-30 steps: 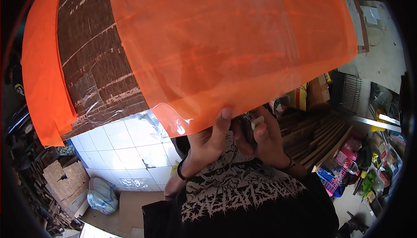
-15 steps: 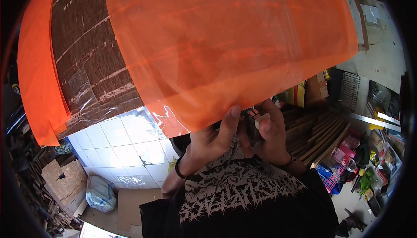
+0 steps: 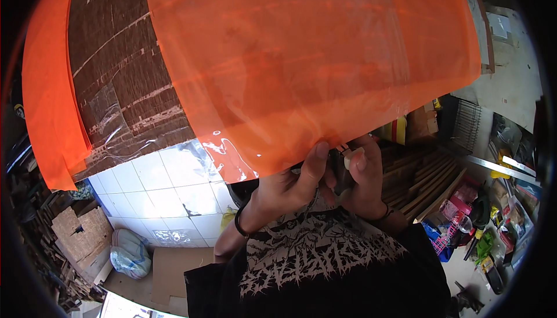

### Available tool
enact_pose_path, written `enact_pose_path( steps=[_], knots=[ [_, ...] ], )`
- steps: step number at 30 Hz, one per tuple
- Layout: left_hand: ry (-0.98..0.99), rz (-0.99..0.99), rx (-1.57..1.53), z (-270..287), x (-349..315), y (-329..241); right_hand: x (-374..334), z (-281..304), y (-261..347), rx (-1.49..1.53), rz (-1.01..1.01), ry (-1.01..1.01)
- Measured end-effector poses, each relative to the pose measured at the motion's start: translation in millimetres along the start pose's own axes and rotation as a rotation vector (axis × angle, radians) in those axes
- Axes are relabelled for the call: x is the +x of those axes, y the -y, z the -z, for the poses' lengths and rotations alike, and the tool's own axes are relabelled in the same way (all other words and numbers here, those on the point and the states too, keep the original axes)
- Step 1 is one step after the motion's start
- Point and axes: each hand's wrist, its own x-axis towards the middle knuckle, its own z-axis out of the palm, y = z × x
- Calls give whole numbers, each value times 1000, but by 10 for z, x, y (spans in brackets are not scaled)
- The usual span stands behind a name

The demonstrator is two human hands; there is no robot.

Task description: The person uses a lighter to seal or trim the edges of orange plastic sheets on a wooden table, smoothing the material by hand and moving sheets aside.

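A large translucent orange plastic sheet lies over the brown wood-patterned tabletop, its near edge hanging out toward me. My left hand is closed at that edge, thumb on top and the other fingers mostly hidden below. Beside it, my right hand is closed around a small pale object with thin metal prongs pointing at the sheet's edge. Its exact kind is unclear. Further left, a stack of opaque orange sheets hangs over the tabletop's side.
White floor tiles show below the tabletop at left, with a stuffed plastic sack and wooden board pieces. Long wooden strips lie at right. Beyond them are a pink basket, a wire rack and scattered items.
Both hands have shifted slightly right along the sheet's edge, staying close together. The prongs of the pale object now show more plainly. The view has tilted a little.
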Motion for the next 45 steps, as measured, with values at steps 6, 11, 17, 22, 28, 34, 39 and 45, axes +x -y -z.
enact_pose_path(
  steps=[6,11,17,22,28,34,39,45],
  knots=[
    [49,-39,48,47,0,37,4,-14,-7,-21,25,-12],
    [75,-29,67,78,-8,45,-1,-18,0,-27,30,1],
    [22,31,49,38,-11,5,11,-19,-14,-51,57,7],
    [52,3,75,72,-10,44,23,-21,-11,-35,48,-4],
    [23,46,44,50,-30,23,35,-32,4,-68,57,-15],
    [65,65,57,78,-6,-22,40,-4,-12,-181,135,4],
    [78,40,66,101,-40,-4,28,-47,25,-173,114,-12],
    [87,8,18,111,-22,46,65,-2,10,-199,111,0]
  ],
)
